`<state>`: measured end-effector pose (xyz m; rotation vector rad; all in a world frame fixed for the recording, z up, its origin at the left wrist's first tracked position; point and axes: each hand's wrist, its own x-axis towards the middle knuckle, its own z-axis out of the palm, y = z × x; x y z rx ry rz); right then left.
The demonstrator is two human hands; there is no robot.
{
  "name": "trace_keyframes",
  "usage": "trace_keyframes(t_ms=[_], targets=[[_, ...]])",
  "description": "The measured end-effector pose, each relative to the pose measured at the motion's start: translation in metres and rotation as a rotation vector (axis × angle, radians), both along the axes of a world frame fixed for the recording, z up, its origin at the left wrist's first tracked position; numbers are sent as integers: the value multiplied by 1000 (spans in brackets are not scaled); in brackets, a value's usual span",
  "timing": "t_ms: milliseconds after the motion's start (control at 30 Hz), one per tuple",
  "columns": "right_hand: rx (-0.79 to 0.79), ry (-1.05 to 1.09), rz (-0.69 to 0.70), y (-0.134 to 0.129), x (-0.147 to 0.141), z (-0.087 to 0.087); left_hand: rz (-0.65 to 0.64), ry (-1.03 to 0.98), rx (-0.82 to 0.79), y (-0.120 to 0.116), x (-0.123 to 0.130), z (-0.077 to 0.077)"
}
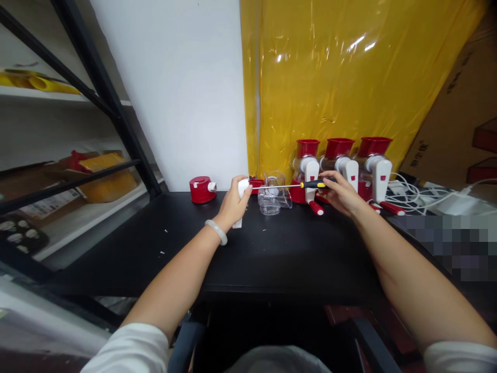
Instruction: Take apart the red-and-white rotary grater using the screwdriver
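Observation:
My left hand [233, 202], with a pale bangle at its wrist, is closed around a white plastic crank arm [243, 186]; most of the part is hidden by the fingers. My right hand [338, 192] grips a screwdriver [312, 184] by its black and yellow handle. Its thin shaft points left, with the tip close to the white part; contact cannot be made out. Behind the shaft, a clear plastic housing [269, 207] stands on the black table [272, 259]. To the left of my hands sits a red round base [202, 191] with a white knob.
Several red and white hand-crank graters [341, 150] stand along the back right. White cables [415, 194] lie tangled beyond them. A white panel [174, 93] and yellow wrapping [330, 72] rise behind the table. Shelving with a black frame [128, 140] borders the left side.

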<state>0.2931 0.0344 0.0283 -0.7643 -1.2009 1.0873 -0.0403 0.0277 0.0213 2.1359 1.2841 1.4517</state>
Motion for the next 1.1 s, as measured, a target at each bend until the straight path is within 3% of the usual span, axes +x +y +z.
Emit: trace_keyframes(t_ms=[267,633,1100], targets=[[37,-9,3,0,3,0,16,25,25,2,0,-2],[40,-182,-140,22,9,-15,15,4,-4,4,-2,-2],[10,19,3,7,4,-5,1,3,14,3,-1,-2]])
